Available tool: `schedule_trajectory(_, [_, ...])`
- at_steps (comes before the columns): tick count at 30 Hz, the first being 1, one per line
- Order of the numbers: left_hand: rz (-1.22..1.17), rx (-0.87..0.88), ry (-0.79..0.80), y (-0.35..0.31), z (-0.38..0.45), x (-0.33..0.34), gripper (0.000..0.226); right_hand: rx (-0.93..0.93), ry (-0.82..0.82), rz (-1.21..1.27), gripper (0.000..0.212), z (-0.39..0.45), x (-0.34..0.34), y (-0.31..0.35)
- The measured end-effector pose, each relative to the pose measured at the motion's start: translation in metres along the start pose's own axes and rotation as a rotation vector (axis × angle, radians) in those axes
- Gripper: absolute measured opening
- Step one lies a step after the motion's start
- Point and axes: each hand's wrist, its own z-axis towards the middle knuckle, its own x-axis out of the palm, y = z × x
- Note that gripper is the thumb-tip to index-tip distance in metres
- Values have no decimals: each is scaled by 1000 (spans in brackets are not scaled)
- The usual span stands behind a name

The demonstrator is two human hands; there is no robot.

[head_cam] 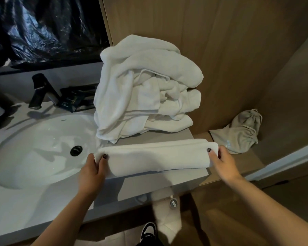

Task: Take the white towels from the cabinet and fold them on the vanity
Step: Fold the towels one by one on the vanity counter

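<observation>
Two bare forearms reach up from the bottom edge toward a folded white towel (155, 158) laid lengthwise along the front of the grey vanity top (146, 185). Its left end is pinched by the left hand (92, 167), the thumb pressed on top and the fingers curled underneath. Its right end is gripped in the same way by the right hand (224, 162), thumb on top at the corner, where the towel overhangs the vanity's right edge. The towel is held as a long, narrow band, flat against the counter.

Just behind it, a heap of unfolded white towels (146, 89) is piled on the vanity against the wooden wall panel (229, 50). To the left, a white oval basin (34, 139) with a dark drain (76, 150) is set into the counter, with a black tap (41, 89) behind it and a dark packet (76, 98) beside the tap. To the right, a beige drawstring bag (238, 130) is seen lying on a lower wooden shelf. Below the counter edge, a black-and-white shoe (148, 229) is visible.
</observation>
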Motion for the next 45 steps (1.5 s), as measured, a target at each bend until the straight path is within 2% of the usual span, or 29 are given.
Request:
schedule_trajectory(4, [40,-21,-11,-2,13,9,34,24,-94,-243,25,12,14,5])
schedule_trajectory(9, [163,9,77,4,33,1,33,-82,-115,-507,18,24,20,7])
schedule_trajectory(12, [236,17,136,4,41,-4,33,-126,-95,-551,18,30,21,10])
schedule_trajectory(16, [275,3,120,-2,44,-1,30,-99,-124,-546,24,27,26,13])
schedule_trajectory(20, [428,-35,73,-12,40,-1,30,-101,-169,-626,24,19,28,27])
schedule_trajectory(22, [556,113,-6,-19,36,0,23,-180,-211,-734,20,15,31,37])
schedule_trajectory(23, [610,217,-47,-22,33,2,19,-223,-227,-831,27,15,34,43])
schedule_trajectory(25, [613,424,-87,-33,23,11,19,-377,-207,-936,53,11,43,59])
schedule_trajectory(28, [475,669,108,-52,3,37,35,-762,-110,-842,60,-4,74,80])
schedule_trajectory(30, [491,719,228,-59,-4,50,47,-826,47,-803,57,-19,102,85])
schedule_trajectory(33, [606,680,283,-58,1,55,55,-772,203,-819,55,-26,129,83])
schedule_trajectory(37, [670,649,361,-47,10,53,64,-698,234,-819,57,-17,129,75])
schedule_trajectory(41, [711,499,359,-30,16,39,78,-564,275,-885,77,-4,108,56])
schedule_trajectory(45, [731,461,354,-26,18,32,82,-453,202,-944,88,9,82,37])
